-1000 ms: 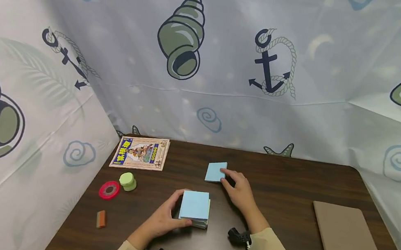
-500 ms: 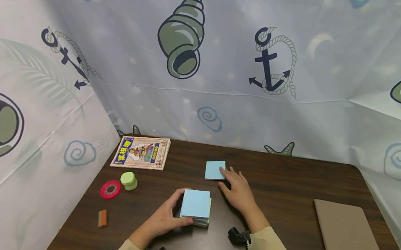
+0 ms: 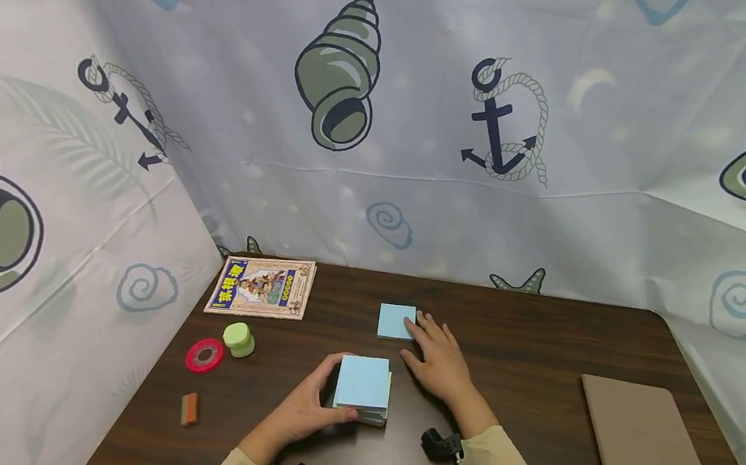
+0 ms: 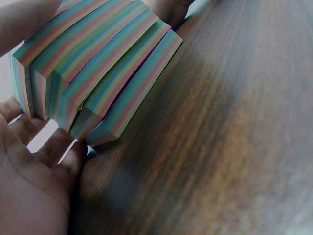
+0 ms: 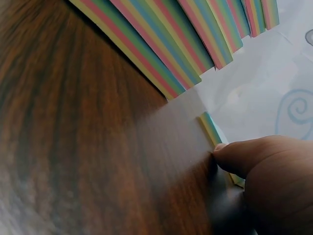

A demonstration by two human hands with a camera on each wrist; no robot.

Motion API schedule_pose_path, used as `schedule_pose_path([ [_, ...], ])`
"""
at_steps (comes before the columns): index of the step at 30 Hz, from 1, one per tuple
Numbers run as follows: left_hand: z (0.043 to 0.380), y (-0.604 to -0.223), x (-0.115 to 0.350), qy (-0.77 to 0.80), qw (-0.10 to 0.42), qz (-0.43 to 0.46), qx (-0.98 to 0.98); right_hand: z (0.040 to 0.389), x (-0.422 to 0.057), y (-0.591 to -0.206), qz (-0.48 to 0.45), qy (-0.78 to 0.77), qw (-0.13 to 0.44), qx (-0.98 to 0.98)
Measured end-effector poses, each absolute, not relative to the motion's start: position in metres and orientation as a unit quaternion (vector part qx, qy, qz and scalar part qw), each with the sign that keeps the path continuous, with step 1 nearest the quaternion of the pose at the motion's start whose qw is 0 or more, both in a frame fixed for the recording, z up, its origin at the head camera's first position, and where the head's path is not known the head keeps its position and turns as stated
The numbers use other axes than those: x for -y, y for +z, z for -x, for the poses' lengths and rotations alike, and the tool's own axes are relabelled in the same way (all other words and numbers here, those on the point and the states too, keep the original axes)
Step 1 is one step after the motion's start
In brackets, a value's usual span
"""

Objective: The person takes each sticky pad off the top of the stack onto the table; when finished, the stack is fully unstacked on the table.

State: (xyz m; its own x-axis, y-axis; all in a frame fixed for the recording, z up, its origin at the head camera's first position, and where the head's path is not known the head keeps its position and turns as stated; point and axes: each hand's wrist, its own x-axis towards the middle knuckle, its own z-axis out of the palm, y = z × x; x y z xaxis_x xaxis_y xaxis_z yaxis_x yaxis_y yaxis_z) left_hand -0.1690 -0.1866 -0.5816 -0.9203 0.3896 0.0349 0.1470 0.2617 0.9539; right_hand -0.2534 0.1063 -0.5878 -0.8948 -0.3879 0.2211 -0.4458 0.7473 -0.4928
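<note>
A desk nook — shell-and-anchor cloth (image 3: 421, 115) hangs behind and beside a wood-grain table (image 3: 525, 350) bearing a book (image 3: 263, 287) and notes (image 3: 363, 382) — whether home or studio, I cannot tell.

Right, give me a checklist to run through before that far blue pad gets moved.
1. Left hand steadying the stack of sticky pads: ok, thumb at the near side, fingers farther back.
2. Stack edges lined up: not ok, the layers stagger in both wrist views.
3. Right hand gripping the single blue pad: not ok, its spread fingers only reach the pad's right edge.
4. Single blue pad separate from the stack: ok, table shows between them.
5. Orange block away from both hands: ok, off to the left.
6. Single blue pad's underside unmarked: cannot tell, hidden.
</note>
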Motion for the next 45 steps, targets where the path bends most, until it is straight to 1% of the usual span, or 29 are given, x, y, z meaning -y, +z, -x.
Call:
schedule_pose_path([
  [5, 0.168, -0.579, 0.188, 0.585, 0.106, -0.164, -0.787, 0.257, -0.106, -0.588, -0.217, 0.298, 0.042, 0.929],
  [11, 0.167, -0.579, 0.189, 0.58, 0.103, -0.165, -0.791, 0.257, -0.106, -0.583, -0.197, 0.375, 0.033, 0.905],
  [16, 0.168, -0.578, 0.188, 0.582, 0.095, -0.175, -0.788, 0.255, -0.104, -0.562, -0.19, 0.39, 0.028, 0.9],
  [20, 0.169, -0.578, 0.187, 0.583, 0.091, -0.181, -0.787, 0.248, -0.104, -0.538, -0.21, 0.379, 0.019, 0.901],
  [22, 0.17, -0.578, 0.187, 0.582, 0.093, -0.183, -0.787, 0.242, -0.105, -0.526, -0.229, 0.371, -0.005, 0.9],
  [27, 0.17, -0.578, 0.186, 0.582, 0.103, -0.182, -0.786, 0.226, -0.106, -0.5, -0.295, 0.354, -0.089, 0.883],
  [29, 0.17, -0.578, 0.187, 0.581, 0.104, -0.18, -0.787, 0.221, -0.105, -0.493, -0.312, 0.344, -0.106, 0.879],
  [38, 0.17, -0.581, 0.188, 0.581, 0.107, -0.184, -0.786, 0.201, -0.098, -0.475, -0.346, 0.303, -0.127, 0.879],
  [45, 0.171, -0.585, 0.189, 0.583, 0.103, -0.201, -0.781, 0.194, -0.091, -0.476, -0.36, 0.291, -0.127, 0.877],
])
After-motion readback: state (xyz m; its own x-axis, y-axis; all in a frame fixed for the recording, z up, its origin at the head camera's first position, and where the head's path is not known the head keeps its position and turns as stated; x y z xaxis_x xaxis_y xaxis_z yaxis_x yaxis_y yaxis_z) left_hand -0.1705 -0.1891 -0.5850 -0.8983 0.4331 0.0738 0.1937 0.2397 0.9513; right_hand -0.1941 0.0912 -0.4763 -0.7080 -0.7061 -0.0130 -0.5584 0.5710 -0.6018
